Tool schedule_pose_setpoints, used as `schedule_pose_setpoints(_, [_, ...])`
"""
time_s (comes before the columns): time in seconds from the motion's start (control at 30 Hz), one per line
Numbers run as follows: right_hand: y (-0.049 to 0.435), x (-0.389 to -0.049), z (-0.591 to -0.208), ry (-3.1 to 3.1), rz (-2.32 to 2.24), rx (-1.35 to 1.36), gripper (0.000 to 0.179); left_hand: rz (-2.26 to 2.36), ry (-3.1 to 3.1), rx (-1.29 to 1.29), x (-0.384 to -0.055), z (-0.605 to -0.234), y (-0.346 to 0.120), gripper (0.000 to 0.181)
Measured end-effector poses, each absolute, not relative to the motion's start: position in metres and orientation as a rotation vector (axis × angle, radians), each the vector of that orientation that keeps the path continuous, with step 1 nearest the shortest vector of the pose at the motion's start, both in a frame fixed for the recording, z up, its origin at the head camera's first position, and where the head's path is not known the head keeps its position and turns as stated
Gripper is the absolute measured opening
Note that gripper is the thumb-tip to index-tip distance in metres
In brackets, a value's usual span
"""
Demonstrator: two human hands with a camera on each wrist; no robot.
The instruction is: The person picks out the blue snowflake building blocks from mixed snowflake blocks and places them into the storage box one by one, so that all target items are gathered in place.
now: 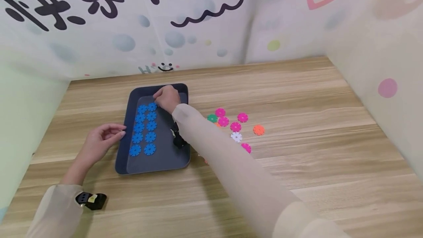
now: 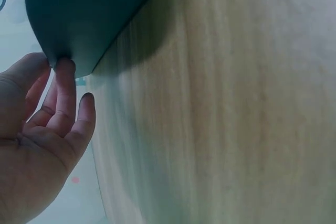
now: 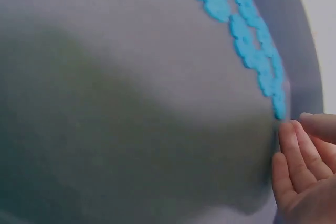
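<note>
Inside a dark grey tray, blue notched plastic discs lie in two columns along its left side. My left hand is at the tray's left edge. In the left wrist view, that hand's thumb and fingers pinch the tray's rim near a corner. Over the far end of the tray, my right hand reaches down with its fingertips at the end of the blue columns. The right wrist view shows fingertips close by the last blue disc. I cannot tell whether a disc is held there.
Right of the tray, loose discs lie scattered on the wooden table: several pink ones, a green one, a white one and an orange one. My right forearm crosses over part of them. A printed wall sheet borders the table's back.
</note>
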State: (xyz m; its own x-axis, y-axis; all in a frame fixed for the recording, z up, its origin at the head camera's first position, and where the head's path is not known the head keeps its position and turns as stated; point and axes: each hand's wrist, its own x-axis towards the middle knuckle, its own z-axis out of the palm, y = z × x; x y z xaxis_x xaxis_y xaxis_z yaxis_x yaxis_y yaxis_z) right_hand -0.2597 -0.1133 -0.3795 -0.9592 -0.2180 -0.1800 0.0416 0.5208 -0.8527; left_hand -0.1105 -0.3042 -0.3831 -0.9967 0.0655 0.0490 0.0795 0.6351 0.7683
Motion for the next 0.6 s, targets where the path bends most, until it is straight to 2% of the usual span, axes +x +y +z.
schedule_pose_setpoints(0.4, [-0.058, -0.28, -0.322, 2.35, -1.39, -0.622, 0.022, -1.336, -2.887, -0.161, -0.127, -0.37, -0.319, 0.029])
schedule_pose_setpoints(0.5, [-0.032, -0.285, -0.315, 2.377, -1.402, -0.622, 0.021, -1.368, -2.859, -0.155, -0.131, -0.366, -0.325, 0.022])
schedule_pose_setpoints(0.6, [-0.001, -0.291, -0.311, 2.39, -1.423, -0.606, 0.021, -1.361, -2.838, -0.14, -0.137, -0.363, -0.333, 0.022])
